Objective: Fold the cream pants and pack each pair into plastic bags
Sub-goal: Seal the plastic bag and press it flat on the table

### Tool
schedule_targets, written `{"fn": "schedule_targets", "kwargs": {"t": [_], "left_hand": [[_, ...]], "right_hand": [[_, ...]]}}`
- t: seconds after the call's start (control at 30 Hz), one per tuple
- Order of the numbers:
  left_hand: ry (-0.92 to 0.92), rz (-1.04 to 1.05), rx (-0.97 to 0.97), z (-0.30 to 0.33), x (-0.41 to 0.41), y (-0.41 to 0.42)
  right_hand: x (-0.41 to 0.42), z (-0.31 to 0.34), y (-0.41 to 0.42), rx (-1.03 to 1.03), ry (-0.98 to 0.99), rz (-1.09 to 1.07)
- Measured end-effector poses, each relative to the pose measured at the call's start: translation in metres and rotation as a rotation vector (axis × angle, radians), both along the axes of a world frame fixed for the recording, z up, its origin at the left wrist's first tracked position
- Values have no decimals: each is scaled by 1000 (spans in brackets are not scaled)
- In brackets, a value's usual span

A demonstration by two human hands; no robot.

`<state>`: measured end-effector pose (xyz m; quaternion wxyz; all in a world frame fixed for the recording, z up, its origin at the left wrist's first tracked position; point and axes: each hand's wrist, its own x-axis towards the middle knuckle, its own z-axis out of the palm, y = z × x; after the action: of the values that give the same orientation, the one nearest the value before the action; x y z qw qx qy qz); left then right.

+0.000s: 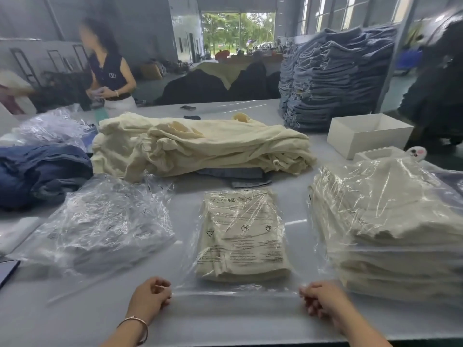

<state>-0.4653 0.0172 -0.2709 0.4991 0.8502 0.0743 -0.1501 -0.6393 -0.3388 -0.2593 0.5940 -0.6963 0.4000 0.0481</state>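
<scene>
While both hands hold the flap: the folded cream pants [241, 236] lie inside a printed plastic bag [283, 249] at the near middle of the table [183, 196].
Left hand [149, 298]: fingers curled, pinching the left end of the bag's open flap [235, 293] at the near edge; a thin bracelet [136, 323] sits on the wrist.
Right hand [323, 300]: fingers curled, pinching the right end of the same flap, which runs as a taut clear strip between the 2 hands.
Bagged pair: flat, folded into a rectangle, waist or hem end toward the person cannot be told; black warning text and 3 small symbols show on the film.
Packed stack [390, 229]: bagged cream pants piled just to the right of the held bag, near the right hand.
Loose bags [100, 224]: a crumpled heap of clear plastic bags to the left, apart from the held bag.
Unfolded cream pants [200, 146]: a long heap across the middle of the table, beyond the held bag, resting on some blue garments [240, 175].
Dark blue clothes [40, 171]: bunched at the far left.
Denim stack [335, 81]: tall pile at the far right.
White box [368, 135]: open, just before the denim stack.
Another person [110, 68]: standing at the far side, left.
</scene>
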Motion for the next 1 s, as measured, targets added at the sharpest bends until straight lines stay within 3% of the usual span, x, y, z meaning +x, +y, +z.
{"fn": "schedule_targets", "kwargs": {"t": [0.1,0.17,0.23,0.33,0.4,0.47,0.57,0.73,0.93,1.0], "left_hand": [[-87,-7,423,12,-6,-1],[-103,-83,536,25,-27,-18],[-12,-280,434,30,-57,-49],[356,-485,37,29,-101,-114],[544,-345,-246,24,-115,-152],[611,-193,-399,18,-120,-177],[517,-83,-388,17,-121,-194],[455,-47,-196,17,-122,-197],[491,59,-246,16,-121,-207],[428,173,-328,13,-111,-192]], "right_hand": [[-3,6,6,18,54,87],[-1,7,9,21,47,111],[2,6,14,29,34,137],[5,2,24,-40,2,170],[8,-2,31,-47,-38,179],[10,-4,39,3,-66,203],[14,-4,45,1,-101,270],[16,-3,39,-18,-109,382],[12,-6,30,143,-174,340],[10,-8,20,100,-202,316]]}}
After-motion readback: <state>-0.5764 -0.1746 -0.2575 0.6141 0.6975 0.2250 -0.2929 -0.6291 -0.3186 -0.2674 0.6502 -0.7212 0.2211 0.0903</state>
